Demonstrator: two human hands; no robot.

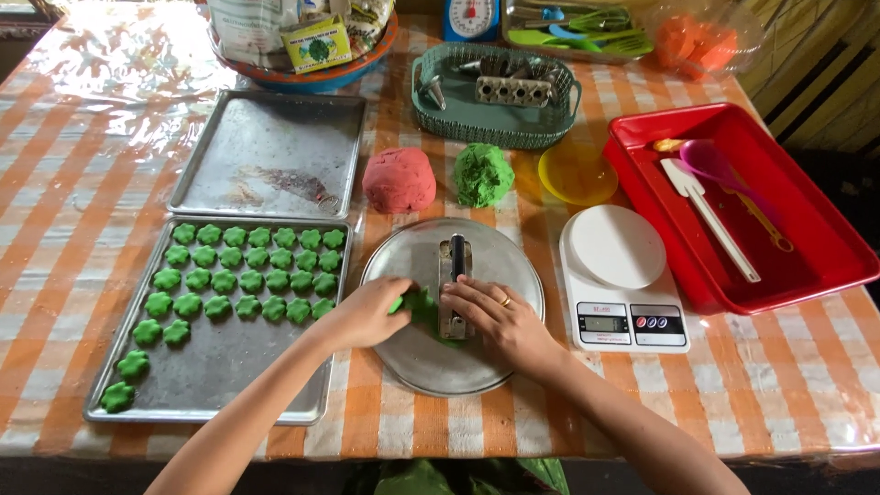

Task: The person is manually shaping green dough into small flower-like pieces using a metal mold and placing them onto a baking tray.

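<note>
Orange-and-white checked cloth under clear plastic covers the bench (642, 403), and at its middle sits a round metal lid (477, 367) turned upside down, the landmark for everything else. On that lid the left hand (367, 313) pinches a piece of green dough (417, 302), fingers closed on it, while the right hand (500, 321) lies flat with fingers pressed on a metal cutter (453, 289) resting across the lid's centre. The step in hand looks like shaping a green piece at the cutter; the next move would call for lifting the piece cleanly and carrying it left. Left of the lid, a baking tray (229, 385) holds rows of green flower-shaped pieces (249, 280), with bare room low on it. Beyond the lid lie a red dough ball (399, 180) and a green dough lump (483, 174). Right of the lid stands a white kitchen scale (623, 284), then a red tray (807, 229) of utensils.
</note>
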